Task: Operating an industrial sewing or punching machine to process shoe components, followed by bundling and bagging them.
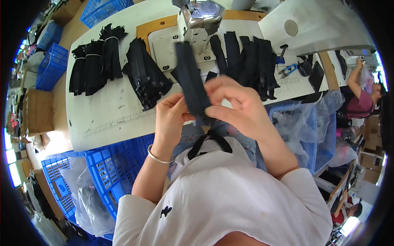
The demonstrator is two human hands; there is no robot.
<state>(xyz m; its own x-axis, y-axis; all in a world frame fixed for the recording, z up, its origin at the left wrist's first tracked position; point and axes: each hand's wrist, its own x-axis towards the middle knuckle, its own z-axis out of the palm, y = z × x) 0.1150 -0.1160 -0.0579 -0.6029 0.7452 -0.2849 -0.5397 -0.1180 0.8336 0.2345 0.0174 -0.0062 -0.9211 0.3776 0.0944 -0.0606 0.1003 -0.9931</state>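
Observation:
A black zipper [191, 88] is held up in front of me at the table's near edge, slightly blurred at its top end. My left hand [170, 111] is closed on its left side near the lower end. My right hand [240, 105] pinches the same lower end between thumb and fingers, the other fingers curled behind. To the left of my hands lies a fanned pile of black zippers [144, 74]. Several more black zippers [246, 61] lie side by side to the right. Beyond the held zipper stands a sewing machine [201, 22], its plate partly hidden by the zipper.
Tied bundles of black zippers [92, 65] lie on the left of the white table [96, 112]. Blue-handled thread snips [289, 70] and a dark flat object [316, 76] are at the right. Blue crates [102, 172] with plastic bags flank me. Other people work at the far right.

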